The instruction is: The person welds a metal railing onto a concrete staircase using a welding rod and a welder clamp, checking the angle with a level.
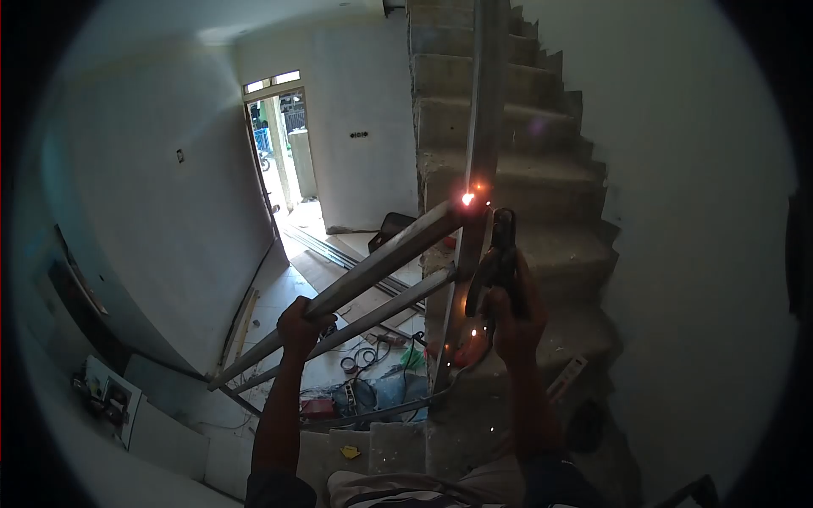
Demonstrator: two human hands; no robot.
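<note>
My left hand (298, 328) is wrapped around a slanting grey metal tube (394, 248), part of a railing frame. A second thinner tube (385, 309) runs below it. In my right hand (518, 322) is a dark welding electrode holder (503, 245), pointed up toward the joint. Where the upper tube meets the upright metal post (485, 93), a bright welding spot (467, 199) glows, with orange sparks around it and more falling below. The electrode itself is hard to make out in the glare.
Concrete stairs (517, 127) climb behind the post. Below lie cables (364, 360), a red box (318, 409), a blue sheet (394, 391) and long metal bars (339, 258) on the floor. An open doorway (284, 152) stands at the back left.
</note>
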